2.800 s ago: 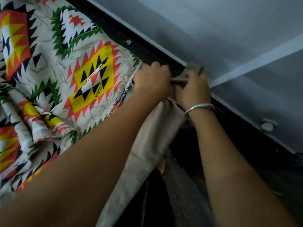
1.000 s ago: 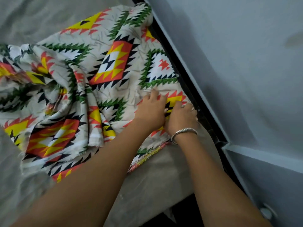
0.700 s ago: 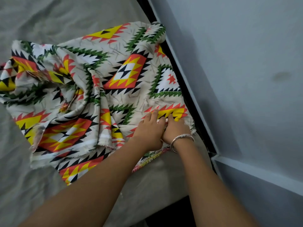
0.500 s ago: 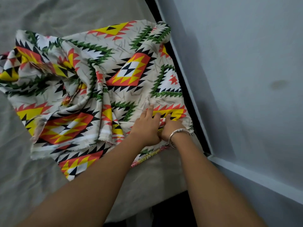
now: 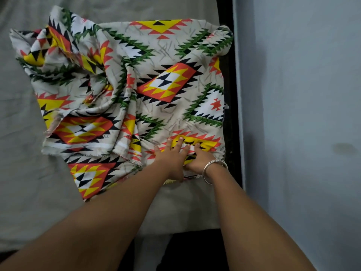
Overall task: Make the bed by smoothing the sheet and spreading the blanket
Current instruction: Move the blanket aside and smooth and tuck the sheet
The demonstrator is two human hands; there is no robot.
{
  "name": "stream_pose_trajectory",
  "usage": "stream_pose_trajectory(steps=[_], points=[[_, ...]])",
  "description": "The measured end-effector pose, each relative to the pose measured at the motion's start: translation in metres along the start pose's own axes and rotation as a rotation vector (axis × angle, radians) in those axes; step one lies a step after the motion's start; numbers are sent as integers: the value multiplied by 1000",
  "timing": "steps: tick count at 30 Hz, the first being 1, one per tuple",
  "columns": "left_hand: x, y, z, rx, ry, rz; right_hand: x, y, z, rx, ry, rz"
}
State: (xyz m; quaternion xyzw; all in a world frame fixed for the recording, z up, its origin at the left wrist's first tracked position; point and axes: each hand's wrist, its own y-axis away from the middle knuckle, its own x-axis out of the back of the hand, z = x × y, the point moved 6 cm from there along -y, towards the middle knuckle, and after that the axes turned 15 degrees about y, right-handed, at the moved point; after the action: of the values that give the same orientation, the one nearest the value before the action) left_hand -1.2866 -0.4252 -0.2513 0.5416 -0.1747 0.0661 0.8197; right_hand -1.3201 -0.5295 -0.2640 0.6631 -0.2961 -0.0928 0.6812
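Observation:
A blanket (image 5: 166, 85) with orange, yellow, green and black zigzag patterns lies bunched on the grey-beige sheet (image 5: 29, 192). Its right part is flat along the bed's right edge, and its left part is crumpled in folds. My left hand (image 5: 172, 157) rests on the blanket's near right corner with fingers spread straight. My right hand (image 5: 197, 159), a silver bangle at its wrist, lies right beside it on the same corner, partly hidden by the left hand, one straight finger showing. A small ridge of fabric stands between the two hands.
A black bed frame (image 5: 228, 94) runs along the right edge of the mattress, tight against a grey-blue wall (image 5: 302, 114). The sheet's near edge hangs over the foot of the bed above dark floor (image 5: 195, 251). Bare sheet stretches to the left of the blanket.
Both hands left the sheet corner at the bed frame and came onto the blanket's near right corner. Over the last second they have stayed there, and the view has drawn back.

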Motion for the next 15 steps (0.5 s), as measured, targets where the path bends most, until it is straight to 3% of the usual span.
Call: stream_pose_trajectory(steps=[7,15], points=[[-5,-29,-1,149,-19,-117,-2,-11,8,143,-3,-6],[-19,-28,-2,137,-76,43,-4,-20,1,177,122,-17]])
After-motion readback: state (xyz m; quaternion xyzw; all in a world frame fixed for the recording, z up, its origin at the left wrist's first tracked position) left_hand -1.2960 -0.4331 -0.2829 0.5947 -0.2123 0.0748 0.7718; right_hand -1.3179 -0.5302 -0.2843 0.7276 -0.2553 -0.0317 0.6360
